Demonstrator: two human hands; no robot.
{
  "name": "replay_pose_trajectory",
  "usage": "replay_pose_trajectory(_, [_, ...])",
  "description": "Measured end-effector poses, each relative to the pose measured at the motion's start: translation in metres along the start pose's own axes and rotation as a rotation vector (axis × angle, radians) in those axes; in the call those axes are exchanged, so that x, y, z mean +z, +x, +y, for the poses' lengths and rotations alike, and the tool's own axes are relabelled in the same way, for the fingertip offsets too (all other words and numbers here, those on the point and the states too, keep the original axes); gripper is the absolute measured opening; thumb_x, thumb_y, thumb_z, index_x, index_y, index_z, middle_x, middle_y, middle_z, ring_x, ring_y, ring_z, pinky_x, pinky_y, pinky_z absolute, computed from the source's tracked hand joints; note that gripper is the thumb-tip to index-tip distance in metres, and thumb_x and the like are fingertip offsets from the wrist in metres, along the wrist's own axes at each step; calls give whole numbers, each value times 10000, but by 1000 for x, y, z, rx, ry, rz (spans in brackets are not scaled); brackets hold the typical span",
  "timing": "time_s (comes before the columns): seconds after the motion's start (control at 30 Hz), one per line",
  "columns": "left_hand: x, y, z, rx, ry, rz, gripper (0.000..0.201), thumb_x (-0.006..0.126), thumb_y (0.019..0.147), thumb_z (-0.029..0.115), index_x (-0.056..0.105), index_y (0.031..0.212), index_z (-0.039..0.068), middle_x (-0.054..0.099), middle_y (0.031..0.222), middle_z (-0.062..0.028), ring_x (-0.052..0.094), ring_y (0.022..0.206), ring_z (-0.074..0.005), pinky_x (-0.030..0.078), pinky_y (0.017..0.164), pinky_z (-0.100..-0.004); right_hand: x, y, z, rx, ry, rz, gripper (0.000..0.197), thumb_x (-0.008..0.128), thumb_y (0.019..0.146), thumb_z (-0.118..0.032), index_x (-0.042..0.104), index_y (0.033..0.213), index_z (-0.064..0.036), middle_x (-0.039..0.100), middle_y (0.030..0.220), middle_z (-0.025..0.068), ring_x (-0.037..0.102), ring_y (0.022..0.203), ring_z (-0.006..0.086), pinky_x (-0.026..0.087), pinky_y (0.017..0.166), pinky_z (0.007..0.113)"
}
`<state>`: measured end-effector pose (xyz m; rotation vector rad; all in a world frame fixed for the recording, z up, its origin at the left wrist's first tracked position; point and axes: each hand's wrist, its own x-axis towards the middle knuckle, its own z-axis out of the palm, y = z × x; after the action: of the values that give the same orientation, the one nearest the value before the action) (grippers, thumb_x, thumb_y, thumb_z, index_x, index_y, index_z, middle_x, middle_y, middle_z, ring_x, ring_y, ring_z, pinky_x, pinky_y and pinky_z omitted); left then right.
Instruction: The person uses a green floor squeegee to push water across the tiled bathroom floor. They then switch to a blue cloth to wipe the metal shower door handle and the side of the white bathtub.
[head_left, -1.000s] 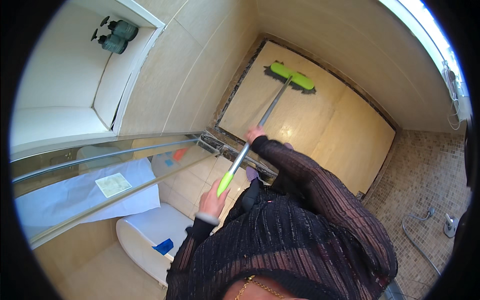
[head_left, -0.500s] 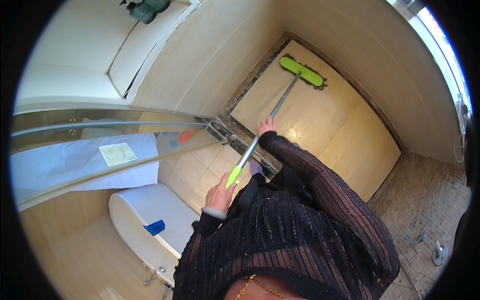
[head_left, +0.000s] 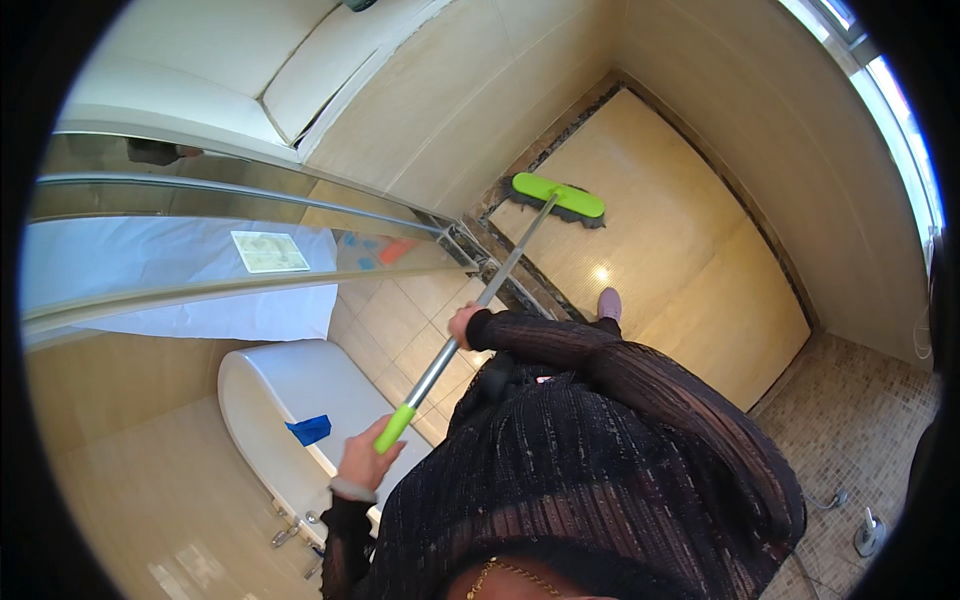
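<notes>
A flat mop with a bright green head (head_left: 557,194) and grey fringe lies on the pale ribbed floor panel (head_left: 690,250), at its far left edge. Part of the fringe reaches over the dark stone border. From the head, a silver pole slants down to the left. My right hand (head_left: 465,326) is wrapped round the middle of that pole. Lower down, my left hand (head_left: 366,462) holds the green grip at the pole's end, over the white bathtub's edge. The fingers of both hands are partly hidden.
A glass screen with a metal rail (head_left: 240,194) stands at left. Beyond it lies a white sheet (head_left: 180,290) with a pale tile. The bathtub (head_left: 255,400) bears blue tape (head_left: 309,430). My foot in a mauve shoe (head_left: 609,304) stands on the panel.
The mop head has slid left and nearer to me. Both hands have drawn back down and left with the pole. My shoed foot now shows on the panel.
</notes>
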<state>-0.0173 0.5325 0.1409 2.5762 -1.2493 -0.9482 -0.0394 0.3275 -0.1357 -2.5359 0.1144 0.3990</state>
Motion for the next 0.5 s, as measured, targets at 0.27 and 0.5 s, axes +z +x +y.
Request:
replay_pose_trajectory(0.27, [89,95,10,-28,5,-14,466,615,776,247,443,1206,196,591,727,-225,572,699,-418,466,614,-475,29,-4,133,401,-304,153,139,505,746,-229,637,711,-208,606,754,-34,532,916,147,370,772,443])
replay_pose_trajectory(0.5, [54,53,-49,3,5,-29,469,605,783,243,442,1222,208,588,761,-237,562,733,-434,462,626,-481,34,32,62,213,-278,-50,154,560,718,-245,661,727,-129,660,775,71,631,766,250,449,739,420])
